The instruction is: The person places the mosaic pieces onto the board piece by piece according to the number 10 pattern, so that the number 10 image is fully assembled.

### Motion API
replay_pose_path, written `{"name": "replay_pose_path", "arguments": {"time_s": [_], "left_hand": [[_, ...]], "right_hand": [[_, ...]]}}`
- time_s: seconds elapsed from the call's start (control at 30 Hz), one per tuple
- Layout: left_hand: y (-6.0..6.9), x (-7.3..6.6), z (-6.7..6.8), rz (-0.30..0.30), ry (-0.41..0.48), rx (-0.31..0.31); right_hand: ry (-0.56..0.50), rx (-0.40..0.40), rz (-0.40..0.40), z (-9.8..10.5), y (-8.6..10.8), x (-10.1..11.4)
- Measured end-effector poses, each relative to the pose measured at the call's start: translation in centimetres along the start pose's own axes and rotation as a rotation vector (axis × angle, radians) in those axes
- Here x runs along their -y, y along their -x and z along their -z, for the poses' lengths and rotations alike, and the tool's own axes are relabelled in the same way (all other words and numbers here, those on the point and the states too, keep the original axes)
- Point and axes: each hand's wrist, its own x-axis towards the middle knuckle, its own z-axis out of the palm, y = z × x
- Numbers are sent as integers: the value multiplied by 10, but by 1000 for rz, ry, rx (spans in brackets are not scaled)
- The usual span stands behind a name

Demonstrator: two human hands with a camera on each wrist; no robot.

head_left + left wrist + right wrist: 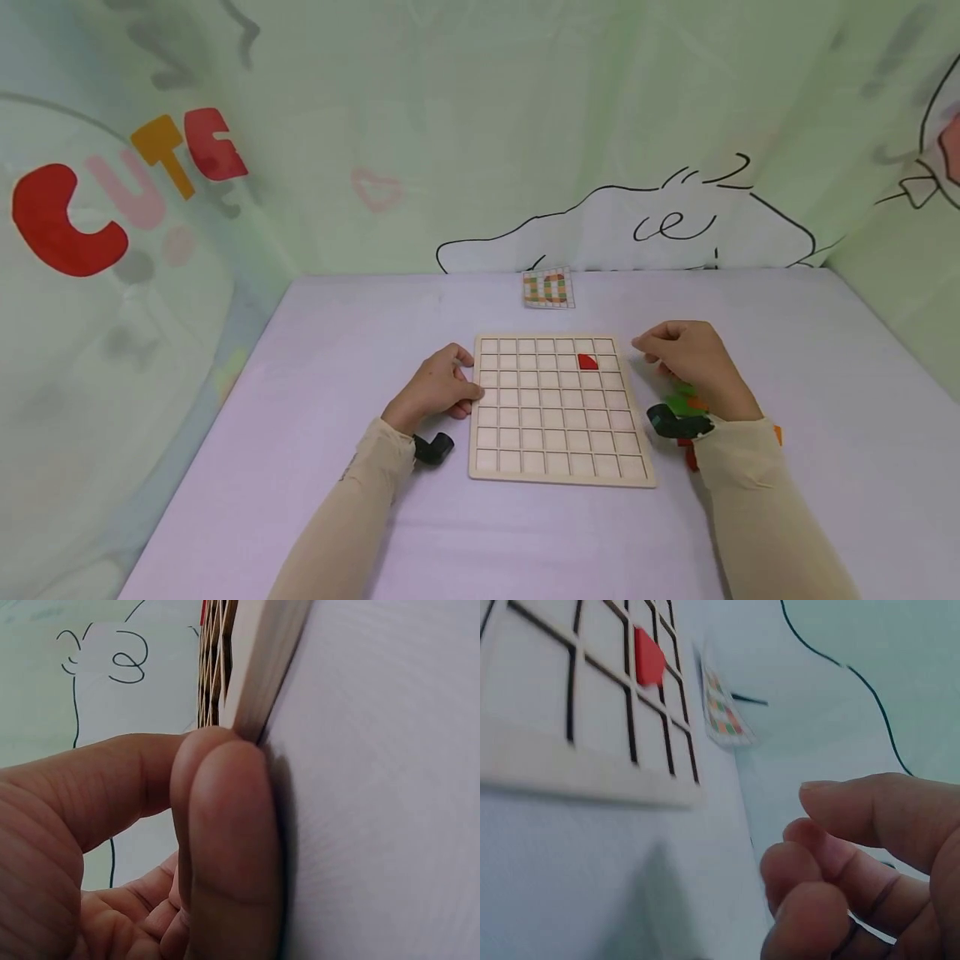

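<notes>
A wooden grid board (562, 482) lies flat on the table, its cells divided by raised strips. One red piece (587, 362) with a rounded corner sits in a cell near the upper right, seen also as a red piece (649, 657) in the right wrist view. My left hand (437, 385) rests at the board's left side, thumb and forefinger touching its edge. Beyond the right edge my right hand (690, 354) hovers, fingers loosely bent, thumb apart from the fingertips, nothing between them. Loose green pieces (681, 406) lie partly hidden beneath the right wrist.
A small pattern card (548, 288) with coloured squares stands at the table's back edge against the printed cloth. Red pieces (691, 457) and an orange piece (778, 434) show around the right sleeve. Black wrist cameras sit on both wrists.
</notes>
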Motion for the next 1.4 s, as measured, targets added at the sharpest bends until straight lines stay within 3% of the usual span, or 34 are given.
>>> {"name": "replay_pose_path", "arguments": {"time_s": [0.23, 0.5, 0.6, 0.87, 1.1, 1.4], "left_hand": [[-1, 1, -3, -2, 10, 21], [-2, 4, 1, 1, 20, 6], [-2, 3, 0, 4, 17, 8], [-2, 4, 0, 3, 6, 6], [-2, 6, 2, -3, 9, 17], [-3, 7, 1, -8, 13, 12]], "right_hand": [[27, 16, -4, 30, 6, -27], [100, -68, -30, 49, 10, -42], [135, -20, -56, 57, 11, -45], [157, 219, -82, 67, 8, -46], [189, 221, -69, 55, 4, -46], [204, 175, -58, 64, 5, -48]]}}
